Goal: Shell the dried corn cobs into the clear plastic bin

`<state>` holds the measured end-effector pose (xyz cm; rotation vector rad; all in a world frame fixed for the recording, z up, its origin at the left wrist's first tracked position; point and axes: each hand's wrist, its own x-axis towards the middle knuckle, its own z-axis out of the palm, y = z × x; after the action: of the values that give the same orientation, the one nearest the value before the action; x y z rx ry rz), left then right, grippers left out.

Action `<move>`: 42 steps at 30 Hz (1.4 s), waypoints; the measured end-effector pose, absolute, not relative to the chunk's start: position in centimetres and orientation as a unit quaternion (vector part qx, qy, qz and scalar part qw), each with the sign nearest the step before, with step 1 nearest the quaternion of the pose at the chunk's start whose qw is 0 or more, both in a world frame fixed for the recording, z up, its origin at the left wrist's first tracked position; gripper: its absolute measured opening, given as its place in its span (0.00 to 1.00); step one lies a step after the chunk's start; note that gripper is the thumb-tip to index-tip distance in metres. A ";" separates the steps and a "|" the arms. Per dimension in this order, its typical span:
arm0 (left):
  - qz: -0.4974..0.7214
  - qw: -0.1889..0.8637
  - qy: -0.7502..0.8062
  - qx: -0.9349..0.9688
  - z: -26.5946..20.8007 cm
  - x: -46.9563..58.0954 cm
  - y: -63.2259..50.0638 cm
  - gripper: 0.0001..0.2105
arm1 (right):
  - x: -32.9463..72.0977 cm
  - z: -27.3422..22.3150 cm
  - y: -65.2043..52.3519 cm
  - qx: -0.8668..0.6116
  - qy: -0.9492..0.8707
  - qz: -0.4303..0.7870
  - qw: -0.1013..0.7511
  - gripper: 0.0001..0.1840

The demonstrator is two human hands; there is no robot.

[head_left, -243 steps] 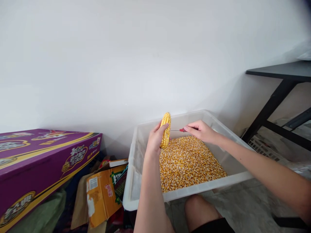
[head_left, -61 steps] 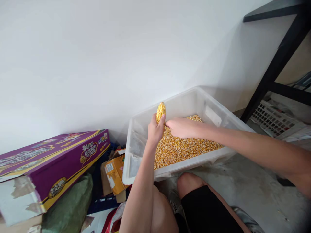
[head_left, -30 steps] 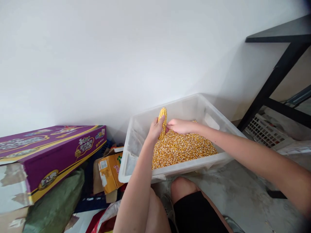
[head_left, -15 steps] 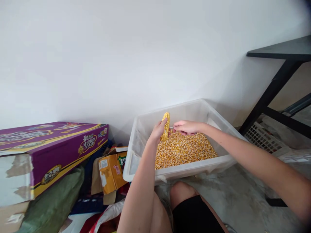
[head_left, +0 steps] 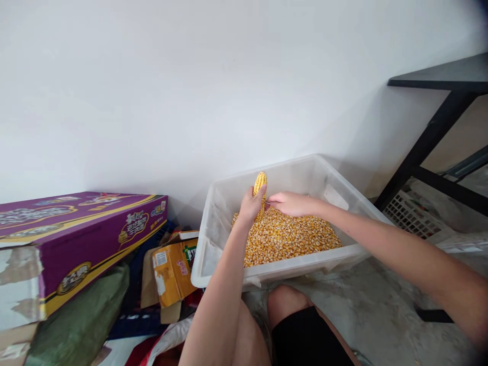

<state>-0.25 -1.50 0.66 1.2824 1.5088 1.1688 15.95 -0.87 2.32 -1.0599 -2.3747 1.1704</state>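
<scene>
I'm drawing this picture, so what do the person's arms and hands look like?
The left hand and right hand wear no gloves, and I can't see any rings. The left arm and right arm are long and bare, with no sleeves, watch or bracelet showing.

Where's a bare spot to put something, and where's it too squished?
There's bare grey floor between the white bin, the knee and the black table foot. It's crowded left of the bin: purple box, orange carton, green bag. Above the kernels, the left hand, corn cob and right hand sit close together.
</scene>
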 end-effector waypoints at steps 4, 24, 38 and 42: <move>0.440 0.331 0.628 0.550 -0.2 -0.4 -1.1 0.19 | 15.3 2.4 -2.0 -0.401 -0.831 0.352 0.155 0.11; 0.466 0.566 0.541 0.412 1.2 0.3 -1.5 0.21 | 15.2 2.6 -1.5 -0.387 -0.772 0.477 0.161 0.13; 0.489 0.602 0.507 0.377 1.8 0.1 -1.8 0.24 | 16.9 3.1 -0.1 -0.371 -0.752 0.538 0.093 0.15; 0.491 0.566 0.505 0.428 2.0 0.4 -2.5 0.21 | 16.8 3.1 -0.2 -0.360 -0.782 0.500 0.093 0.14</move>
<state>0.44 -2.46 1.96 1.0062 1.1881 1.1547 16.82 -0.15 3.15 -1.0693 -2.3210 1.4834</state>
